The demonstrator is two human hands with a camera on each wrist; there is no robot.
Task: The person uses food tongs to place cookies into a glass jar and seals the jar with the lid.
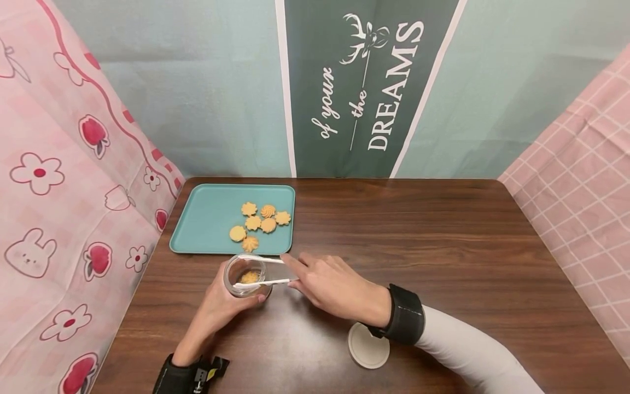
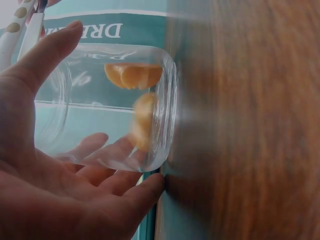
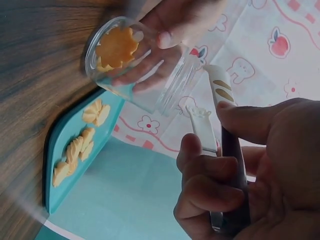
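- The worktop (image 1: 443,246) carries everything, with the teal tray (image 1: 206,224) at its far left corner, just beyond both hands.
- On that tray six loose biscuits (image 1: 260,223) sit bunched toward its right side, the nearest a short way beyond the jar's mouth.
- The left hand (image 1: 219,306) curls round a clear glass jar (image 1: 243,275), thumb and fingers wrapping its wall; biscuits lie inside at the bottom.
- The right hand (image 1: 334,287) pinches white tongs (image 1: 261,271), their long axis running leftward from the fingers, the arms spread across the jar's open mouth.
- A round white lid (image 1: 368,346) lies flat near the right wrist, well apart from the jar.
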